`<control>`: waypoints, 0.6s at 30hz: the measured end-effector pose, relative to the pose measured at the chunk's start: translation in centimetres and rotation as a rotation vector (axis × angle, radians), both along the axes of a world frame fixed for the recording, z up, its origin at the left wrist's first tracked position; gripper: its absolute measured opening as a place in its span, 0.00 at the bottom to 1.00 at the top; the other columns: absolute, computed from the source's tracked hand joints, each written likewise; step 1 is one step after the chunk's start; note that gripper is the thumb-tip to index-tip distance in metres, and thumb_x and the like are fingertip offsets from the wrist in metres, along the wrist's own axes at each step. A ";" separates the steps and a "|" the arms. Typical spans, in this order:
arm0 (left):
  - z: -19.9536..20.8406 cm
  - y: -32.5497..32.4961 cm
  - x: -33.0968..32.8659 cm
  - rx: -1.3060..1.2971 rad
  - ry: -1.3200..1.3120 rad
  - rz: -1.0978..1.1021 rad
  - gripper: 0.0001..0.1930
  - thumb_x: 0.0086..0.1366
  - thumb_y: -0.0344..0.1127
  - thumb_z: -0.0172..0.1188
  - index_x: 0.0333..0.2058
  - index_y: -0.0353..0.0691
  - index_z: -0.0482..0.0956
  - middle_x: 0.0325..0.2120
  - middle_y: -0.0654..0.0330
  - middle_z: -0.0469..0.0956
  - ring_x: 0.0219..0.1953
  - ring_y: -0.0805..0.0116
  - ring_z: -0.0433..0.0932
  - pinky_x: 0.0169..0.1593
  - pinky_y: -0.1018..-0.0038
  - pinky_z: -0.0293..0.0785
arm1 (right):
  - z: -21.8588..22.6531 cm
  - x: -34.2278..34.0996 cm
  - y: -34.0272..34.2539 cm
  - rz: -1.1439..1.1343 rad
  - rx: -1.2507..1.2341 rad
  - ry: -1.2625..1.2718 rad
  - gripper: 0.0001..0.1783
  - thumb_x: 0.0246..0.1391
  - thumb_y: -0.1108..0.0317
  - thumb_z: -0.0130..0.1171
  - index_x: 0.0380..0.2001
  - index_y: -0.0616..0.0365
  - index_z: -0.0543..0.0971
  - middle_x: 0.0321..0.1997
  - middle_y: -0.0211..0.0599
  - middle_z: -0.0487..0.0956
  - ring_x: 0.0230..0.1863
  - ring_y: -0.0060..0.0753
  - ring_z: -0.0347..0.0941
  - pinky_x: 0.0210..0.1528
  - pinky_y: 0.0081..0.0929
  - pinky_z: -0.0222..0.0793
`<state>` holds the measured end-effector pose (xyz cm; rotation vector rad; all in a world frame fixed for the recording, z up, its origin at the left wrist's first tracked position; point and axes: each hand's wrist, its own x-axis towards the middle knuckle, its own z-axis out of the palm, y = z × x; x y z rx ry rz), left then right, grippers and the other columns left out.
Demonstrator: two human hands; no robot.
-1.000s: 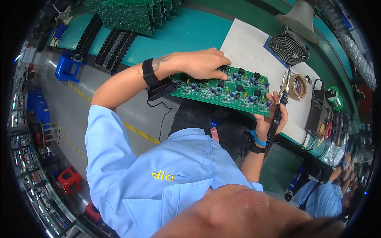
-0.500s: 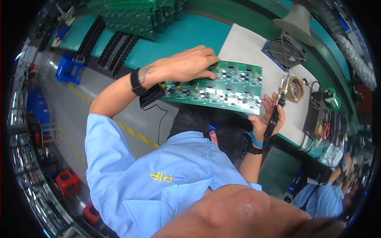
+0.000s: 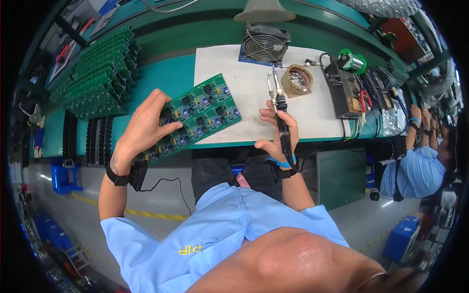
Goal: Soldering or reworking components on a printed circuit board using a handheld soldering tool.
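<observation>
A long green circuit board (image 3: 213, 115), dotted with dark chips and small yellow parts, slants up to the right over the bench front. My left hand (image 3: 145, 126) grips it near its left part, thumb on the component face and fingers over the far edge. Part of the board is hidden beneath that hand. My right hand (image 3: 280, 130) has a black-handled soldering iron (image 3: 282, 122) held in it, with a thin metal tube alongside the barrel. The iron's tip points away from me, between the fan and the round solder pot. Board and right hand are apart.
Upright green circuit boards (image 3: 100, 73) stand in rows at the left, near black slotted racks (image 3: 99, 139). A fan (image 3: 265, 45) and a brown pot (image 3: 298, 79) sit on the white mat (image 3: 224, 63). Right of them are a black box (image 3: 342, 90) and a solder spool (image 3: 352, 62). A co-worker (image 3: 415, 166) sits farther right.
The view has swung rightward. My left hand has carried the board left and tilted its right end up, away from my right hand. The soldering iron is still in my right hand.
</observation>
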<state>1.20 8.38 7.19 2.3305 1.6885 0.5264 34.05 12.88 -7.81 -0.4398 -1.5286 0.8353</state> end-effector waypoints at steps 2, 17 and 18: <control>0.5 0.0 0.1 -0.017 0.037 0.023 0.24 0.52 0.34 0.74 0.43 0.31 0.72 0.34 0.48 0.76 0.34 0.48 0.75 0.39 0.59 0.72 | 0.0 0.2 0.0 0.009 0.011 -0.016 0.55 0.36 0.50 0.80 0.63 0.57 0.60 0.65 0.64 0.68 0.60 0.53 0.74 0.58 0.44 0.75; 0.2 -4.8 -2.9 -0.299 -0.296 0.244 0.12 0.69 0.36 0.62 0.42 0.33 0.72 0.26 0.56 0.77 0.29 0.74 0.72 0.32 0.72 0.68 | 0.6 0.2 -0.4 0.009 -0.002 0.010 0.49 0.38 0.58 0.81 0.61 0.59 0.65 0.63 0.61 0.72 0.57 0.48 0.77 0.55 0.39 0.77; 0.1 -5.9 -3.6 -0.299 -0.337 0.301 0.12 0.70 0.36 0.60 0.42 0.33 0.73 0.27 0.55 0.79 0.30 0.74 0.75 0.34 0.72 0.70 | 0.5 0.2 -0.4 0.015 -0.013 -0.005 0.50 0.38 0.56 0.81 0.61 0.58 0.64 0.64 0.62 0.71 0.57 0.48 0.77 0.56 0.39 0.76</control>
